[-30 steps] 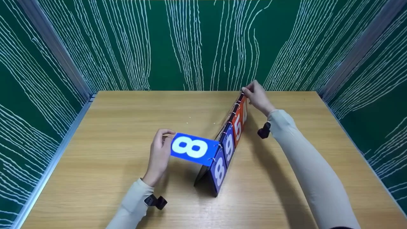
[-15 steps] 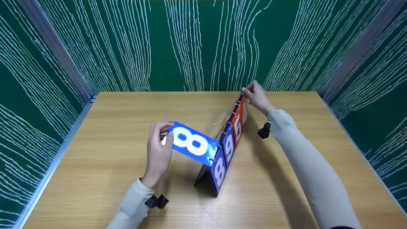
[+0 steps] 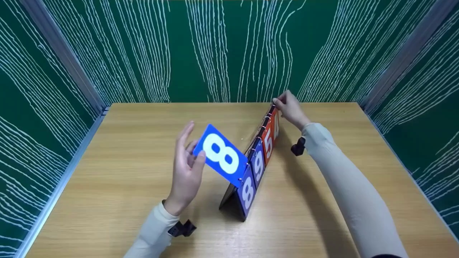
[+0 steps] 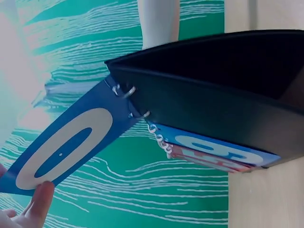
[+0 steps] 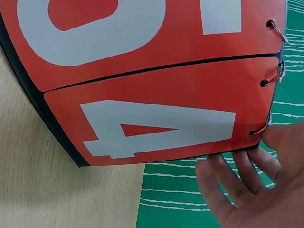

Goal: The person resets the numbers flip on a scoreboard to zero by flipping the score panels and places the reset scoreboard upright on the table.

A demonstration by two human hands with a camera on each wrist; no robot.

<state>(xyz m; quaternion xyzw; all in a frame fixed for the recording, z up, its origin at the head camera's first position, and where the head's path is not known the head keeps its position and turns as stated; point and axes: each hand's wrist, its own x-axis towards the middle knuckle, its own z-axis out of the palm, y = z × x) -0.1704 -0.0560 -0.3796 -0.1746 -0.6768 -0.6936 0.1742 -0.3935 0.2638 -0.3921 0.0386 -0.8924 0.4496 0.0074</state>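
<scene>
Flip scoreboard (image 3: 257, 163): stands tent-like near the middle of the table (image 3: 114, 161), running obliquely from the foreground toward the back edge.
Number cards (image 3: 268, 143): hang in a row on the right-hand face; read, from near to far, 8 and 9 in white on blue, then 5 and 4 in white on red.
Lifted blue card (image 3: 221, 154): slants up and leftward from the near end, threaded on metal rings (image 4: 131, 91); shows 8 to the head view and 0 to the left wrist view.
Left hand (image 3: 184, 175): touches the free end of the lifted blue card with thumb and loosely spread fingers; points index finger upward.
Right hand (image 3: 291, 110): pinches the far top corner between thumb and fingers, beside the last ring.
Hands: lie well apart, at opposite ends.
Black panels (image 4: 204, 99): meet along the ringed top, spread toward the base.
Sleeves (image 3: 344, 182): pale, covering both forearms.
Green backdrop (image 3: 179, 86): rises behind the table, streaked with pale wavy lines.
</scene>
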